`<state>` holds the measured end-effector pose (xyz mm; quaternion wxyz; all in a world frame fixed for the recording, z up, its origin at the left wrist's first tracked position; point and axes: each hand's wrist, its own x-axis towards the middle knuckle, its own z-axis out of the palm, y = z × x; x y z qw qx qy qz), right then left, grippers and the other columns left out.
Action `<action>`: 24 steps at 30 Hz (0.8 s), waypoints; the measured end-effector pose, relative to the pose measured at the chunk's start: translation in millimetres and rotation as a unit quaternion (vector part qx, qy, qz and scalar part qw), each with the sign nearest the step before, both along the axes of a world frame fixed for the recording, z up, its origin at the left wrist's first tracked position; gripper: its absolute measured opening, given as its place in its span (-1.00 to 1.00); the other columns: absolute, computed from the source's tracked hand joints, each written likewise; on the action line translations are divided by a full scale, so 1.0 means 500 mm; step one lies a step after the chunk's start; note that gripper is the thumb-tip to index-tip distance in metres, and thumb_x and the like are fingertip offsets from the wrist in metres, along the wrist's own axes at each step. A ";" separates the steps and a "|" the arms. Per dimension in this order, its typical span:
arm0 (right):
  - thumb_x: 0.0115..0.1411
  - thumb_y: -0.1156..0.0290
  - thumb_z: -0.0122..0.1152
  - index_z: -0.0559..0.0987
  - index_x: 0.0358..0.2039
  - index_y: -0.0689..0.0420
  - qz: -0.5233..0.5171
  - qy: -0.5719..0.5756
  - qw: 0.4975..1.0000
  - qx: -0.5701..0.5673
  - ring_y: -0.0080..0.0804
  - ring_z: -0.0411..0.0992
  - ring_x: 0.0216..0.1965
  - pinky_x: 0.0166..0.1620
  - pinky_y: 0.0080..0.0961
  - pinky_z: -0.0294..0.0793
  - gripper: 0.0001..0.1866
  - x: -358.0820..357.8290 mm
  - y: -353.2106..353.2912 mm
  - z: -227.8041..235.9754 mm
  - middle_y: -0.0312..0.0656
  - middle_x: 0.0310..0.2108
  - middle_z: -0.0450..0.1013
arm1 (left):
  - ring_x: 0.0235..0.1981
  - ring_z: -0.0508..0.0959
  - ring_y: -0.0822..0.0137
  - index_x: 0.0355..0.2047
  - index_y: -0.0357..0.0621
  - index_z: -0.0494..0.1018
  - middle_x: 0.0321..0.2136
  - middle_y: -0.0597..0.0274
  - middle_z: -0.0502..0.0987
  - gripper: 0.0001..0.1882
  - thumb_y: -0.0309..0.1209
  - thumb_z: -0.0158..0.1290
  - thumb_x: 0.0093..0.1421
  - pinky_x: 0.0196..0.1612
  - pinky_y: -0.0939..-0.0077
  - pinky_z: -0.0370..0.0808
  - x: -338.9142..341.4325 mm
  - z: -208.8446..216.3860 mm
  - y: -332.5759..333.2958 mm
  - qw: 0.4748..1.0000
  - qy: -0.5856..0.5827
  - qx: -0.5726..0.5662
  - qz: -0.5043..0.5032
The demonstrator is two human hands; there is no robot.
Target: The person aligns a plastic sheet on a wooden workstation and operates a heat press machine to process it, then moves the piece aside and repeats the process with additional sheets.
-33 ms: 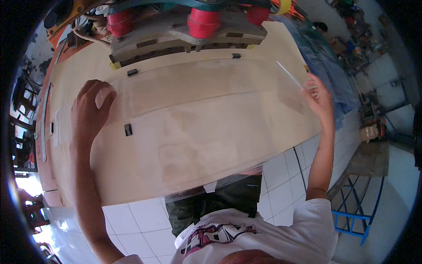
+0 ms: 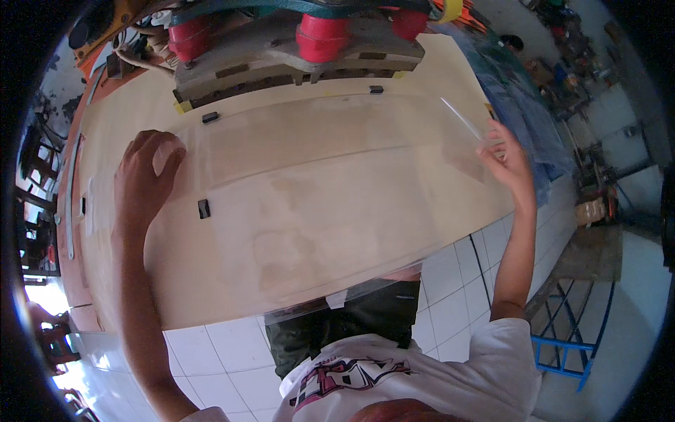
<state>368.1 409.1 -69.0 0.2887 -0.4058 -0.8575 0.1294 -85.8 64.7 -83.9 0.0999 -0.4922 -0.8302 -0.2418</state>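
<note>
Cream-covered worktable [image 2: 453,60], beneath both hands; clear plastic sheet [image 2: 316,133], spread between them. Right hand [image 2: 505,155] pinches its edge; left hand [image 2: 149,165], thumb parted, hold uncertain. Small black block [image 2: 204,209], right of the left wrist.

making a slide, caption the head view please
Left hand and right hand at clear sheeting on a tan board, red cylinders beyond

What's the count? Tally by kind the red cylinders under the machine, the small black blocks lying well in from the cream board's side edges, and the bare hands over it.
Red cylinders: 3
Small black blocks: 3
Bare hands: 2 (left hand, right hand)
Total: 8
</note>
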 end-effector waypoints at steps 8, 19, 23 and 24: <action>0.11 0.40 0.32 0.60 -0.20 0.21 0.075 -0.079 0.988 -0.108 -0.48 0.50 -0.36 -0.30 -0.46 0.49 -0.75 0.017 0.101 -0.012 -0.18 -0.36 0.56 | 0.17 0.32 0.04 0.09 -0.07 0.40 0.06 0.06 0.38 -0.57 -0.14 -0.03 0.30 0.21 0.13 0.22 0.013 -0.039 0.018 0.997 0.042 -0.042 0.042; 0.04 0.51 0.26 0.65 -0.33 -0.01 -0.033 -0.014 0.890 0.454 -0.26 0.45 -0.20 -0.16 -0.29 0.41 -0.84 -0.041 0.083 0.051 -0.33 -0.27 0.53 | 0.23 0.26 0.01 0.13 -0.06 0.38 0.16 0.00 0.31 -0.54 -0.14 -0.01 0.29 0.27 0.16 0.16 -0.002 -0.052 0.015 0.997 0.041 -0.045 0.047; 0.06 0.49 0.31 0.67 -0.34 -0.01 -0.068 0.005 0.902 0.426 -0.30 0.45 -0.32 -0.26 -0.38 0.41 -0.86 -0.018 0.099 0.030 -0.32 -0.37 0.51 | 0.22 0.27 0.00 0.12 -0.09 0.39 0.15 -0.01 0.32 -0.54 -0.15 0.00 0.28 0.26 0.16 0.18 -0.001 -0.057 0.015 0.997 0.046 -0.042 0.044; 0.06 0.49 0.31 0.67 -0.34 -0.01 -0.067 0.006 0.903 0.424 -0.30 0.45 -0.32 -0.26 -0.38 0.41 -0.86 -0.021 0.093 0.026 -0.32 -0.37 0.51 | 0.22 0.27 0.00 0.12 -0.09 0.39 0.15 -0.01 0.32 -0.54 -0.15 0.00 0.28 0.26 0.16 0.18 0.000 -0.055 0.017 0.997 0.046 -0.045 0.046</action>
